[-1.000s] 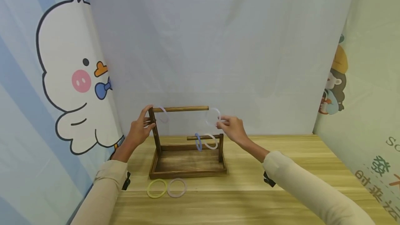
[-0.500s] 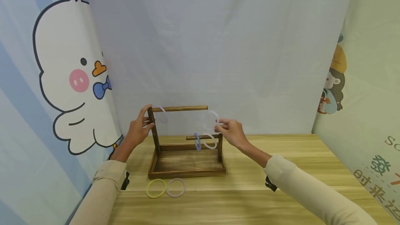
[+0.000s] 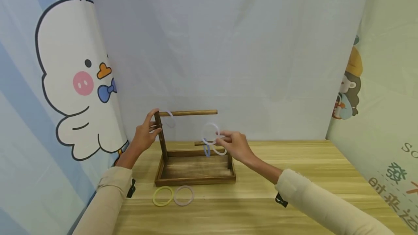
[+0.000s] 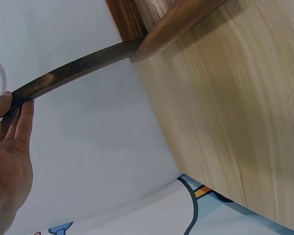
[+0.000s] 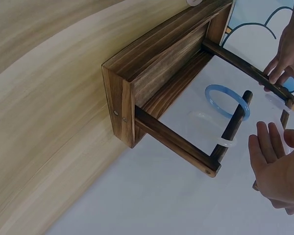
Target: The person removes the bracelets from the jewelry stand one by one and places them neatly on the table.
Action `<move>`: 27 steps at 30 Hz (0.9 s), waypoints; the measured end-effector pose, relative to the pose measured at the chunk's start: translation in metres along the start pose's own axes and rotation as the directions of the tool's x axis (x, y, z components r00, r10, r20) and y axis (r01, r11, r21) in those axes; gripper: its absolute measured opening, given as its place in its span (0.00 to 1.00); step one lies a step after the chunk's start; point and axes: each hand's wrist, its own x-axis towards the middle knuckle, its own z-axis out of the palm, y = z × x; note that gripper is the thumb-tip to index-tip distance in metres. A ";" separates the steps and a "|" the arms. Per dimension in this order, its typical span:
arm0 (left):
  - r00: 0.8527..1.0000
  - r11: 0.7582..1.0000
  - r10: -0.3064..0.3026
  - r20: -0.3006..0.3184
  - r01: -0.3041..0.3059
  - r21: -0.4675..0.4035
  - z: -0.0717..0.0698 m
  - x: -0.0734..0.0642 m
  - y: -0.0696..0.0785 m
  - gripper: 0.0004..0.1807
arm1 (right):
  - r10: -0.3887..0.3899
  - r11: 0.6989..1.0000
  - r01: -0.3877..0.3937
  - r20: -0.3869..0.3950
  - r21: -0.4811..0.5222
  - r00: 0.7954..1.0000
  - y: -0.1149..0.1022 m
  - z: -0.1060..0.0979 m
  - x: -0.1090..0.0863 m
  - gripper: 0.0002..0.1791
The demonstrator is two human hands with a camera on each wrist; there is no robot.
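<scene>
A dark wooden two-armed stand (image 3: 196, 182) with a tray base is on the table. At the upper left of the stand, my left hand (image 3: 145, 137) grips the tall post (image 4: 78, 68) near its top, thumb and fingers on either side. My right hand (image 3: 237, 146) pinches a pale translucent bangle (image 3: 211, 123) by its right edge, below the upper bar (image 3: 189, 112) and in front of the lower bar (image 3: 198, 143). On the lower bar hang a blue bangle (image 5: 210, 100) and a whitish bangle (image 3: 220, 153). A lilac bangle (image 3: 172, 119) hangs on the upper bar beside the post.
A yellow bangle (image 3: 154, 200) and a pale pinkish bangle (image 3: 184, 205) lie side by side on the wood-grain table (image 3: 281, 206), just in front of the tray. Behind the stand hangs a plain pale curtain (image 3: 261, 64). Printed cartoon cloths flank both sides.
My right hand has brought the pale bangle left and down from beside the upper bar's free end to in front of the lower bar. The left hand keeps its hold on the post.
</scene>
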 end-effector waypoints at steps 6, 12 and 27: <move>1.000 1.000 0.005 -0.009 -0.005 0.001 0.000 0.000 0.000 0.44 | -0.004 0.999 0.003 0.047 0.038 0.999 -0.006 0.008 -0.009 0.18; 1.000 1.000 0.008 -0.017 -0.008 -0.001 0.000 0.000 0.000 0.44 | -0.033 0.999 0.031 0.076 0.025 0.997 -0.005 0.018 -0.018 0.19; 1.000 1.000 -0.006 -0.003 0.006 -0.008 -0.003 -0.002 0.002 0.44 | -0.040 0.998 0.033 0.147 0.047 0.988 -0.005 0.033 -0.040 0.17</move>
